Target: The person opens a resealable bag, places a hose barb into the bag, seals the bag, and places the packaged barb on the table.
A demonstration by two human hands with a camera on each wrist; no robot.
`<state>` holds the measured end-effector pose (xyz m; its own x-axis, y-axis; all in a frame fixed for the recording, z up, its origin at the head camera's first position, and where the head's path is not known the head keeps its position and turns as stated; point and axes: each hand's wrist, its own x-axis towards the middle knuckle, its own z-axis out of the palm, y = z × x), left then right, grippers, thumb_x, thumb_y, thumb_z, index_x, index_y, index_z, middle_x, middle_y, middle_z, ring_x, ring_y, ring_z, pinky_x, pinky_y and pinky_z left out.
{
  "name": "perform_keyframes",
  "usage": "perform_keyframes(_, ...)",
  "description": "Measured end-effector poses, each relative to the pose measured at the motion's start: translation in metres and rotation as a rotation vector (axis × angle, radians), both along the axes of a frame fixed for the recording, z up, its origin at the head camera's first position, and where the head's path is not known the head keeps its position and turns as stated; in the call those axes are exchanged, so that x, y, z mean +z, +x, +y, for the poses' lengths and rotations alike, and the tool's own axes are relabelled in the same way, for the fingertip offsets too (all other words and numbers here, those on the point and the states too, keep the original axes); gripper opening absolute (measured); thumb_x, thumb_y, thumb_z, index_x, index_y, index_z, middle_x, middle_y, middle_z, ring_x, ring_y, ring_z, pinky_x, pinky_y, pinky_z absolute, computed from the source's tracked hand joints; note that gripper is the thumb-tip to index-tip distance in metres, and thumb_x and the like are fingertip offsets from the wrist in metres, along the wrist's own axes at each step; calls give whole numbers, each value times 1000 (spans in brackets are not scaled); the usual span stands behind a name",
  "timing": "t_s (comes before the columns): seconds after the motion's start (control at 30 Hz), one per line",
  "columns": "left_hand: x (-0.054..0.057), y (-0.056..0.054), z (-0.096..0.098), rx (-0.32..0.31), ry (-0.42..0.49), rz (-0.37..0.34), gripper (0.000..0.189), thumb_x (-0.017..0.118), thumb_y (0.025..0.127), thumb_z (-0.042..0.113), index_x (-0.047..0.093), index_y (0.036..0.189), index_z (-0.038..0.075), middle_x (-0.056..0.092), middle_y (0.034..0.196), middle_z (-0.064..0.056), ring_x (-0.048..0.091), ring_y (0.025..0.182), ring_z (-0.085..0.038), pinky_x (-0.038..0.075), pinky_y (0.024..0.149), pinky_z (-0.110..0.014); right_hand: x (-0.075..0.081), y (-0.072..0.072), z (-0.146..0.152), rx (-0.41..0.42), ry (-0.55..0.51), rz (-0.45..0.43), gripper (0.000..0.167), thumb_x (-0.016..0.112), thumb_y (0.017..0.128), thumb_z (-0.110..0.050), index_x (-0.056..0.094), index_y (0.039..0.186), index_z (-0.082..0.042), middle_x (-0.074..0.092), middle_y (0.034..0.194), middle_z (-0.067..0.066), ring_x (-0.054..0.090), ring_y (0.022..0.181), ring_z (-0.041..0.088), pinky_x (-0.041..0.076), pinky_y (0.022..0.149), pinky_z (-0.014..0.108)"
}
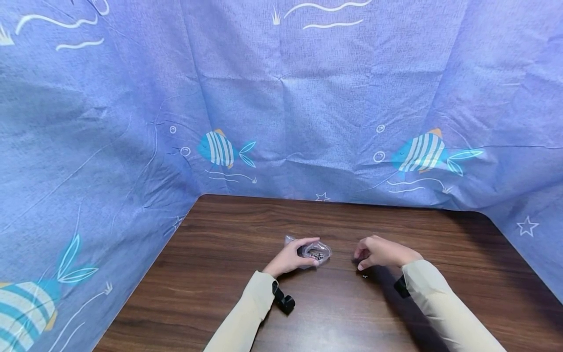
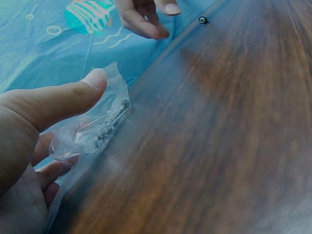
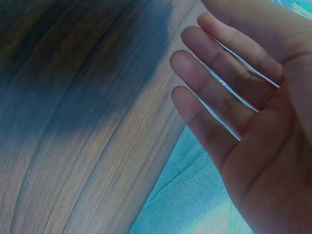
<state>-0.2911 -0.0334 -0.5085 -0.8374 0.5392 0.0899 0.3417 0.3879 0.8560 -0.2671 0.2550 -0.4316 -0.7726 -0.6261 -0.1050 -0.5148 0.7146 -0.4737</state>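
Around a small clear plastic bag (image 1: 323,250) curve the thumb and fingers of my left hand (image 1: 292,256), low over the table. Small silvery and dark metal pieces, like screws, lie inside the bag; the left wrist view shows them bunched in the clear plastic (image 2: 105,134). To the right, my right hand (image 1: 387,252) hovers palm down over the table with its fingers loosely bent. No object shows between these fingers (image 3: 195,73) in the right wrist view. Just below its thumb, tiny metal screws (image 1: 364,276) lie on the wood; one screw (image 2: 203,20) shows in the left wrist view.
The dark wood-grain table (image 1: 211,254) extends around both hands. A blue cloth (image 1: 281,107) printed with fish hangs behind the table and along its sides. Black straps (image 1: 283,299) with small devices sit on the wrists over pale sleeves.
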Motion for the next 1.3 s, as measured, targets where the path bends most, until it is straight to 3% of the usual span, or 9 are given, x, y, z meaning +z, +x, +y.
perform_keyframes(0.27, 0, 1, 0, 4, -3, 0, 63, 79, 80, 30, 54, 138, 24, 58, 133, 1, 53, 115, -13, 40, 99, -31, -6, 4, 4, 44, 30, 3, 20, 82, 72, -18, 70, 85, -9, 62, 74, -11, 50, 65, -4, 45, 59, 19)
perform_keyframes(0.67, -2, 1, 0, 1, -9, -5, 64, 78, 80, 30, 53, 139, 24, 57, 135, 2, 53, 116, -12, 41, 99, -31, -8, 9, 5, 20, 45, -44, 17, 83, 72, -13, 69, 81, -11, 61, 73, -9, 50, 64, -2, 45, 58, 20)
perform_keyframes(1.3, 1, 0, 0, -1, -12, 2, 63, 78, 81, 27, 53, 139, 22, 58, 134, 0, 53, 116, -13, 41, 99, -31, -16, 8, 2, 73, 30, -2, 12, 76, 76, -4, 68, 76, -12, 60, 74, -10, 48, 63, -4, 45, 57, 18)
